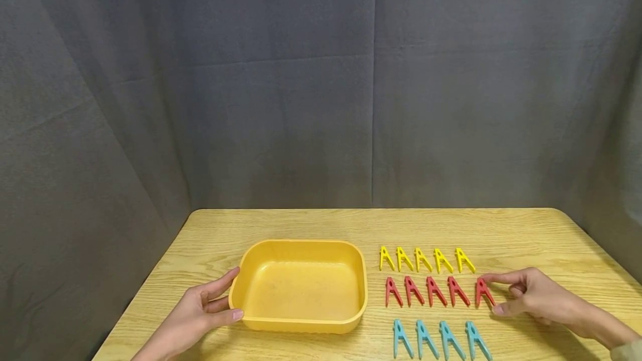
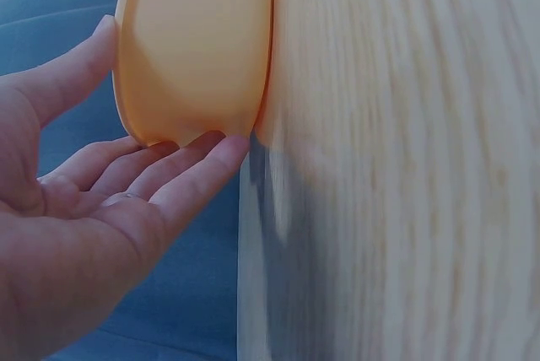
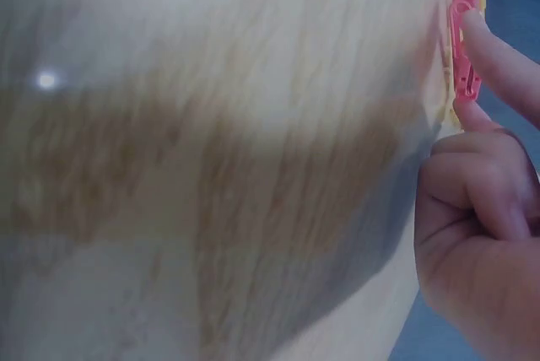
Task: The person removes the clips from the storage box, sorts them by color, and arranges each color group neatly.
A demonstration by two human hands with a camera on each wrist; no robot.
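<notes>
An orange-yellow plastic tub (image 1: 301, 326) stands left of the table's middle. My left hand (image 1: 193, 316) rests against its left end, fingers and thumb nearly straight on the outside. The left wrist view shows the thumb at the rim and the fingertips along the tub wall (image 2: 198, 49). On the right, my right hand (image 1: 541, 298) pinches a red clothespin (image 1: 478, 288) between index finger and thumb, one at each end, with the other fingers curled in. This clothespin (image 3: 460, 49) stands at the right end of a row of red clothespins (image 1: 431, 290).
Behind the red row lies a row of yellow clothespins (image 1: 421, 259). Nearer the front is a row of blue clothespins (image 1: 448, 338). All are on the wooden table (image 1: 501, 224), right of the tub. A grey curtain (image 1: 281, 127) hangs behind and at the sides.
</notes>
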